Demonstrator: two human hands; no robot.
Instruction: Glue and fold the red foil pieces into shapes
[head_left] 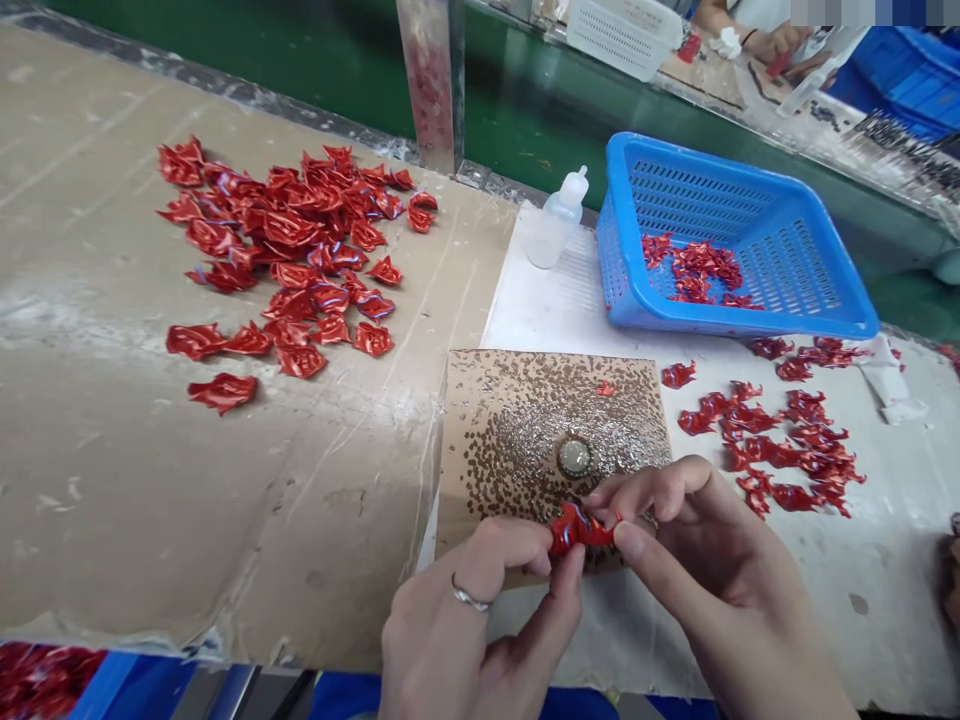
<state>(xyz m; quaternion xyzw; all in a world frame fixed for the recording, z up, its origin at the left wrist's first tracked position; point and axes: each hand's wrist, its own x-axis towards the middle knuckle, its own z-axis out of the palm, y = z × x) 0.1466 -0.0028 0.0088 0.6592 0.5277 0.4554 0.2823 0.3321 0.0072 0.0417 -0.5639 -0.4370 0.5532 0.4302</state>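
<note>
A small crumpled red piece with thin blue-white lines [571, 530], petal-like in shape, is pinched between both hands over the near edge of a brown board. My left hand [480, 610], with a ring on one finger, grips its left end between thumb and forefinger. The thumb and fingertips of my right hand [697, 560] close on its right end. Beneath and beyond them lies the brown board [465, 400], covered in dark wet-looking spots. A round cap-like thing holding pale stuff [575, 456] sits on it, and a tiny red scrap [605, 389] lies farther back.
Many red pieces [289, 225] lie heaped on the left of the table. Smaller red pieces [795, 450] lie in rows at right. A blue basket [750, 320] holds more, beside a squeeze bottle [555, 225]. Across the partition, another person's hands [780, 45] are at work.
</note>
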